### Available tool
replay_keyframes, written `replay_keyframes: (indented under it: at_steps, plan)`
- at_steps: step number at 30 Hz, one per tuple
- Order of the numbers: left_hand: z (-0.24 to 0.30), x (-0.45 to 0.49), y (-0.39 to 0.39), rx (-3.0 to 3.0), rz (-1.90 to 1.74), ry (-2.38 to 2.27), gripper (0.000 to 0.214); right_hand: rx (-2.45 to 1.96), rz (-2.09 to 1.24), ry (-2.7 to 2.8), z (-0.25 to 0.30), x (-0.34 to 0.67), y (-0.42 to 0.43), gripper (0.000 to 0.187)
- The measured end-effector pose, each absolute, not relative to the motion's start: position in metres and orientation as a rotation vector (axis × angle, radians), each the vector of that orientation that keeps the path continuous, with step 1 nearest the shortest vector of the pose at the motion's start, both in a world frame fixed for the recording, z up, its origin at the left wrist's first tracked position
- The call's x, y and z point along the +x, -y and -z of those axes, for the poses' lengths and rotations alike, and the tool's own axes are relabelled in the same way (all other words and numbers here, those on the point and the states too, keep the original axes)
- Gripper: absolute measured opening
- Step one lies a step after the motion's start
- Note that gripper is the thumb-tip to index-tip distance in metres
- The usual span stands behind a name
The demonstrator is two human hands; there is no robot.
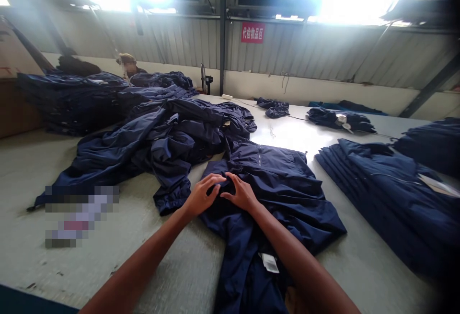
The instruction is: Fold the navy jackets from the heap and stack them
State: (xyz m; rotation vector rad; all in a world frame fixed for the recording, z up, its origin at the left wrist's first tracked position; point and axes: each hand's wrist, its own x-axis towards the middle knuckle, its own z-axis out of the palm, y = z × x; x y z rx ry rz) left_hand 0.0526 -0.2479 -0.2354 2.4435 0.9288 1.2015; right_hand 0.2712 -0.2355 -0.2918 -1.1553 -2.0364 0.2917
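On my feed the jacket (273,199) is plain navy, its tag (270,263) white, and the wall sign (252,32) red with white lettering

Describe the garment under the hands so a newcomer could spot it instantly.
On the pale work table, the left and right hands rest on a navy zip jacket. It lies spread out, a white label showing, unlike the folded stack to its right and crumpled heap to its left.

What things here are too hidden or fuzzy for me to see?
Head view, pixel blur: whatever lies at the patch on the table.
Head view, too small: any print on the white label.
Head view, covered: the part of the navy jacket under the left hand and right hand.
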Motion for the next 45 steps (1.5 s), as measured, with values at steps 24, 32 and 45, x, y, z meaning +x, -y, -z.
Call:
replay_keyframes:
  at_steps: [24,32,45]
  plan:
    - [0.276,0.026,0.235,2.634,-0.653,-0.882,0.091,-1.163,-0.329,1.220,0.136,0.400,0.255,0.076]
    - [0.248,0.015,0.232,2.602,-0.768,-1.335,0.053,-1.264,-0.444,1.015,0.161,0.487,0.299,0.068]
    - [0.273,-0.032,0.245,2.953,-0.408,-0.876,0.076,-1.588,-0.320,1.493,0.235,0.494,0.356,0.045]
